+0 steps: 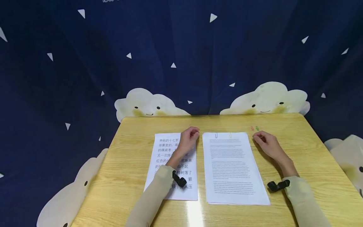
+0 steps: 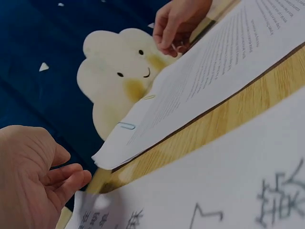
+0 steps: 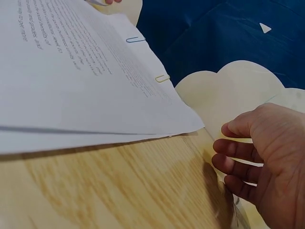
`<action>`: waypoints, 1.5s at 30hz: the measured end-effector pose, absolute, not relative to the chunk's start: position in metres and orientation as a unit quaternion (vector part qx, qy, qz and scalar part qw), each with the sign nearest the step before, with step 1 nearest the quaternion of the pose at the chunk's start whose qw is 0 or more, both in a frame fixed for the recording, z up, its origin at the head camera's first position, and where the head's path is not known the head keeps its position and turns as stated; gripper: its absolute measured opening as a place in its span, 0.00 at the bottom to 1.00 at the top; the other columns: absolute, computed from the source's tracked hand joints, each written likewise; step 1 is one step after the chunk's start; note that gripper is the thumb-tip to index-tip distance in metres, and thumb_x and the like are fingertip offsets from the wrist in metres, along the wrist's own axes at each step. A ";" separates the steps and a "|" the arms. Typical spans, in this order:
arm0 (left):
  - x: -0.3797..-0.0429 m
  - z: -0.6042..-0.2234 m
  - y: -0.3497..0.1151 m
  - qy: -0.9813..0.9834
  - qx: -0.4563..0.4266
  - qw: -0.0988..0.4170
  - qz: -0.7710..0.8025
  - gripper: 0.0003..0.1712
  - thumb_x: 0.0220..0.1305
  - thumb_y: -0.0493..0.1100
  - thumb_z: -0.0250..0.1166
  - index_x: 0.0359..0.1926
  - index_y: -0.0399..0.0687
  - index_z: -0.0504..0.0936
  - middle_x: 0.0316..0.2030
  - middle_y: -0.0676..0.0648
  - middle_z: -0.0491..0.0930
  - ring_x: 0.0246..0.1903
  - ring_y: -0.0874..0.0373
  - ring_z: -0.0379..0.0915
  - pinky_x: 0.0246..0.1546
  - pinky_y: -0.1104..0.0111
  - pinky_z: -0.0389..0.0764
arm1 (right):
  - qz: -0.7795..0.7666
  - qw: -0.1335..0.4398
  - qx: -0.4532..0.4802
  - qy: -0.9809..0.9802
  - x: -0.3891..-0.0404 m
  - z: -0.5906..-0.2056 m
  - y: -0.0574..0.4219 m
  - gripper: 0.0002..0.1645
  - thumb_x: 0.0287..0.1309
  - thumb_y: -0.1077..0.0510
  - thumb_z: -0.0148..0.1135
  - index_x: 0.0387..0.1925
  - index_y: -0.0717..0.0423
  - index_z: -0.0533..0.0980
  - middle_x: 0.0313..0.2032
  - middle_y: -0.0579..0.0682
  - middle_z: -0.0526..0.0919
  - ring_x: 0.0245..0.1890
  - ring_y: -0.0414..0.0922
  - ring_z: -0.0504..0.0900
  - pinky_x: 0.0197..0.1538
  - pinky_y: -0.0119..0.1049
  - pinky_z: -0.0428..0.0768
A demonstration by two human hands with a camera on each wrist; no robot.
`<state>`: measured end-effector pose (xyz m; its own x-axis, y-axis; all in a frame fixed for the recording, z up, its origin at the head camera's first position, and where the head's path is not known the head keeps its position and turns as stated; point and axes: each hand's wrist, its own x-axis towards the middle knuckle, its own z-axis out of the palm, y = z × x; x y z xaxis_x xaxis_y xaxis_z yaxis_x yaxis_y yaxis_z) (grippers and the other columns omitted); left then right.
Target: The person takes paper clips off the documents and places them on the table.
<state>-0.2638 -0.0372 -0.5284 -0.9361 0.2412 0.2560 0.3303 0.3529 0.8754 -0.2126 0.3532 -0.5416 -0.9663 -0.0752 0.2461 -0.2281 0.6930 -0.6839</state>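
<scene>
Presently: left hand (image 1: 188,138) and right hand (image 1: 268,146) empty

The small-print stack (image 1: 235,170) lay between the hands on the wooden table (image 1: 127,164), with a large-print sheet (image 1: 185,167) at its left. Only the head view plainly showed a red clip (image 1: 252,128) and a green clip (image 1: 257,128), side by side beyond the stack's upper right corner. The wrist views better resolved a blue clip (image 3: 136,40) and a yellow clip (image 3: 162,78), both on the stack's top edge; the right wrist view also revealed a lower layer along the stack's side.

Pose: left forearm slanted inward across the large-print sheet, hand over its upper right corner, fingers loosely bent, nothing held. Contact with the paper: cannot tell. Right forearm slanted inward from the lower right; hand just beside the stack's upper right corner, near the red and green clips. The right wrist view showed its fingers slightly curved, spaced from the thumb, gripping nothing.
</scene>
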 end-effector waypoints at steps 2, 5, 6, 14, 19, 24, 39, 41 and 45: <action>-0.265 -0.529 -0.032 -0.827 -0.173 0.034 -0.534 0.14 0.75 0.32 0.61 0.56 0.29 0.82 0.43 0.38 0.85 0.43 0.50 0.82 0.46 0.68 0.82 | 0.384 0.098 0.083 -0.914 -0.213 -0.542 0.353 0.15 0.79 0.54 0.56 0.50 0.62 0.81 0.40 0.57 0.85 0.33 0.40 0.75 0.36 0.27 0.72; -0.266 -0.529 -0.025 -0.838 -0.179 0.022 -0.514 0.15 0.75 0.32 0.60 0.57 0.29 0.81 0.43 0.39 0.85 0.43 0.50 0.82 0.47 0.66 0.83 | 0.390 0.097 0.086 -0.912 -0.212 -0.542 0.352 0.15 0.79 0.55 0.56 0.50 0.63 0.81 0.40 0.58 0.85 0.34 0.41 0.76 0.36 0.27 0.72; -0.267 -0.529 -0.023 -0.842 -0.183 0.017 -0.507 0.15 0.75 0.32 0.60 0.58 0.29 0.81 0.43 0.40 0.85 0.43 0.51 0.82 0.47 0.65 0.83 | 0.390 0.096 0.089 -0.911 -0.212 -0.542 0.352 0.15 0.79 0.55 0.56 0.50 0.63 0.81 0.40 0.58 0.85 0.34 0.42 0.76 0.37 0.27 0.72; -0.270 -0.522 -0.008 -0.869 -0.173 -0.033 -0.463 0.22 0.76 0.35 0.61 0.66 0.29 0.75 0.45 0.40 0.82 0.42 0.55 0.77 0.45 0.67 0.79 | 0.394 0.094 0.087 -0.910 -0.211 -0.543 0.353 0.14 0.79 0.55 0.56 0.50 0.63 0.81 0.39 0.57 0.85 0.34 0.44 0.75 0.36 0.27 0.71; -0.279 -0.514 -0.001 -0.893 -0.180 -0.052 -0.409 0.23 0.76 0.39 0.61 0.66 0.32 0.77 0.45 0.41 0.82 0.39 0.57 0.72 0.44 0.65 0.76 | 0.390 0.097 0.087 -0.912 -0.215 -0.540 0.355 0.15 0.79 0.54 0.56 0.49 0.62 0.81 0.38 0.57 0.84 0.33 0.44 0.74 0.36 0.27 0.71; -0.281 -0.517 0.000 -0.889 -0.206 -0.060 -0.404 0.15 0.78 0.39 0.60 0.55 0.34 0.84 0.33 0.43 0.81 0.28 0.58 0.68 0.37 0.66 0.72 | 0.390 0.091 0.081 -0.912 -0.215 -0.540 0.355 0.15 0.80 0.54 0.55 0.50 0.62 0.81 0.39 0.58 0.84 0.34 0.44 0.74 0.37 0.27 0.71; -0.271 -0.528 0.001 -0.845 -0.215 0.016 -0.489 0.12 0.79 0.37 0.58 0.52 0.36 0.85 0.41 0.40 0.87 0.37 0.56 0.80 0.43 0.67 0.80 | 0.398 0.086 0.077 -0.910 -0.215 -0.538 0.354 0.15 0.79 0.53 0.56 0.51 0.61 0.80 0.41 0.58 0.84 0.36 0.45 0.76 0.37 0.28 0.73; -0.270 -0.528 0.001 -0.841 -0.208 0.027 -0.499 0.12 0.79 0.37 0.58 0.52 0.37 0.86 0.44 0.41 0.88 0.43 0.54 0.83 0.48 0.65 0.83 | 0.405 0.085 0.087 -0.906 -0.216 -0.535 0.353 0.16 0.79 0.53 0.55 0.52 0.62 0.79 0.41 0.59 0.84 0.37 0.48 0.77 0.35 0.29 0.75; -0.266 -0.528 -0.001 -0.829 -0.199 0.041 -0.521 0.11 0.78 0.37 0.59 0.51 0.38 0.87 0.44 0.41 0.88 0.44 0.54 0.84 0.47 0.66 0.83 | 0.417 0.089 0.102 -0.899 -0.217 -0.527 0.350 0.16 0.80 0.53 0.55 0.53 0.62 0.79 0.42 0.60 0.84 0.37 0.53 0.79 0.32 0.31 0.76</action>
